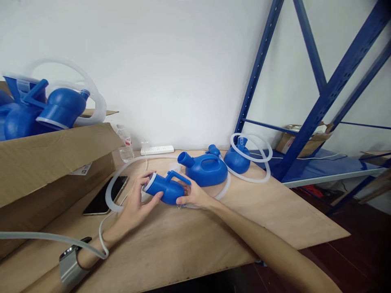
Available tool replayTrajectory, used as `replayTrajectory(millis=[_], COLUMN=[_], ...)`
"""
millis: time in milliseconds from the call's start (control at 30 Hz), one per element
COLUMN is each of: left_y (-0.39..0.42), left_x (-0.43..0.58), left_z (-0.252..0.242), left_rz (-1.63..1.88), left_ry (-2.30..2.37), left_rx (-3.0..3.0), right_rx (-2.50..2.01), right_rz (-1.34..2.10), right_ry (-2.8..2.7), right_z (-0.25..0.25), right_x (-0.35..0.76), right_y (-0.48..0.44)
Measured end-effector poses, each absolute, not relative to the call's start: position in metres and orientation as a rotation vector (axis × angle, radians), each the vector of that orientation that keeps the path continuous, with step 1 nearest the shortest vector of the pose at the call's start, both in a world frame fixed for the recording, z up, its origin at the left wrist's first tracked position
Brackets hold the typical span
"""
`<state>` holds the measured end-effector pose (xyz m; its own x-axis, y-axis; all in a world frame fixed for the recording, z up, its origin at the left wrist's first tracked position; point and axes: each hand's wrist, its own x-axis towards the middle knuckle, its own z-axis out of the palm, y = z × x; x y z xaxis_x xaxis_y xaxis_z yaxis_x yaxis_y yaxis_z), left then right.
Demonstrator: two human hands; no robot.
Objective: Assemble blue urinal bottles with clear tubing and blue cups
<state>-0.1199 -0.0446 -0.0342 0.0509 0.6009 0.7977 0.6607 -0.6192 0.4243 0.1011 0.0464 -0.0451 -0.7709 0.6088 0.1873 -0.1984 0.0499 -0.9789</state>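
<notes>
Two hands share one blue handled cup point(166, 189), held above the worktop point(214, 236) in front of one blue spouted jug point(205, 171). The left hand point(139, 201) is partly curled, thumb and fingers gripping the white-rimmed end; the right hand point(195, 195) curls about the rounded end beside the handle. Right of the jug sits one blue vessel point(236, 160) with a coiled clear tube point(265, 177). Leftward are one smartphone point(106, 195), one water bottle point(126, 148), one power strip point(157, 150) and one cardboard box point(58, 162) holding several blue vessels point(64, 106), overlapping too much to count.
</notes>
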Motion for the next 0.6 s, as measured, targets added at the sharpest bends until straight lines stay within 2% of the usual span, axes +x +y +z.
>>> replayTrajectory(millis=[200,333,500,600], left_y=[-0.052,-0.062,-0.068,-0.065], left_x=[-0.116,-0.110,-0.105,-0.108], left_z=[-0.049,-0.047,-0.037,-0.032], left_rz=[-1.593,-1.493,-1.592,-1.577], left_ry=[-1.189,-1.211,-1.099,-1.082], left_rx=[-2.271,-2.285,-2.215,-2.228], right_rx=[-0.675,-0.546,-0.479,-0.524], right_rz=[1.630,1.789,1.315,1.226], right_ry=[-2.192,-2.212,-2.158,-2.172], right_z=[-0.039,-0.042,-0.043,-0.038], right_x=[0.115,0.113,0.103,0.102], right_y=[0.044,0.034,0.022,0.020])
